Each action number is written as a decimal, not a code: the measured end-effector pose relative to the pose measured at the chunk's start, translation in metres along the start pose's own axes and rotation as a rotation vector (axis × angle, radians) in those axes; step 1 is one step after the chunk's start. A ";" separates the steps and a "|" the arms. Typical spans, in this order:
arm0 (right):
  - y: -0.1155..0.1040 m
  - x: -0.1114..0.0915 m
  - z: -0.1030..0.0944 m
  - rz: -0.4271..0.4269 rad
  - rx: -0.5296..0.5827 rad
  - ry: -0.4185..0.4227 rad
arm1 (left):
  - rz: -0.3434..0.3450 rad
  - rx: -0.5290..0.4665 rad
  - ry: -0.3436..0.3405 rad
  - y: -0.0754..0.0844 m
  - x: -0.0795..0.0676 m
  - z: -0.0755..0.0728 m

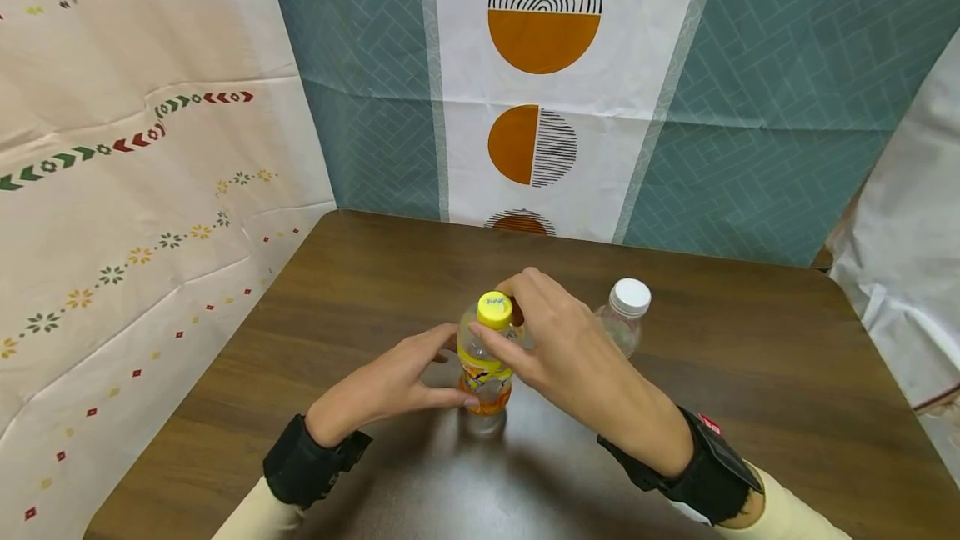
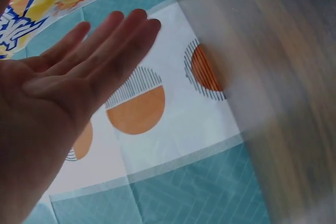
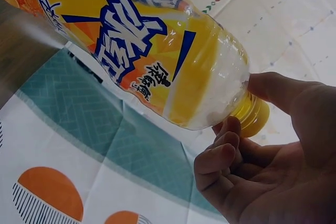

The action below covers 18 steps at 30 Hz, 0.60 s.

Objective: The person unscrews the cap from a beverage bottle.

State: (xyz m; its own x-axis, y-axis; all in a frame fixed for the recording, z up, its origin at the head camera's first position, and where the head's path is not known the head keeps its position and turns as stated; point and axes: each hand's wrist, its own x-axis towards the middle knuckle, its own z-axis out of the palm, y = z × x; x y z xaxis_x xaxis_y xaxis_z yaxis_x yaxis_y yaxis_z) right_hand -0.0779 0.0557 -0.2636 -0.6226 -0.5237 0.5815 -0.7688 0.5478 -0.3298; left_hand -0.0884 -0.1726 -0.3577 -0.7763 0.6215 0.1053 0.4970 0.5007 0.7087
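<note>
A clear plastic drink bottle (image 1: 483, 367) with a yellow cap (image 1: 495, 310) and a yellow-orange label (image 3: 123, 30) stands upright near the middle of the table. My right hand (image 1: 573, 348) pinches it at the neck, just by the cap, thumb on one side and curled fingers on the other. At the bottle's left side is my left hand (image 1: 386, 386), its thumb at the lower part. In the left wrist view its fingers (image 2: 113, 51) are straight, with a gap between them and the label. Whether the left thumb presses on the bottle cannot be told.
Behind my right hand stands a second clear bottle (image 1: 621, 327) with a white cap (image 1: 630, 297), partly hidden by that hand. The brown wooden table (image 1: 360, 290) is bordered by a patterned cloth (image 1: 150, 273) on the left and a teal-and-white one (image 1: 757, 182) behind.
</note>
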 end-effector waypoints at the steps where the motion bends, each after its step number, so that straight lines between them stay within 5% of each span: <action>1: 0.000 0.000 0.000 -0.003 0.003 0.000 | 0.009 -0.013 0.003 -0.001 0.001 0.001; 9: -0.003 0.001 -0.001 -0.023 0.027 -0.013 | 0.110 -0.073 0.005 -0.008 0.005 0.009; 18: -0.003 -0.001 -0.001 -0.028 0.076 -0.030 | 0.139 -0.106 -0.004 -0.003 0.010 0.018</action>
State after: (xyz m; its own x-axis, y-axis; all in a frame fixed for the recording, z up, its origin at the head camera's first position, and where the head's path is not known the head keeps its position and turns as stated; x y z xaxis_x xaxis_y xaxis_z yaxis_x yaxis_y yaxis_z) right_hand -0.0751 0.0551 -0.2628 -0.6042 -0.5579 0.5689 -0.7939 0.4823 -0.3703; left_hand -0.0907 -0.1574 -0.3717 -0.7013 0.6829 0.2046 0.5558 0.3440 0.7568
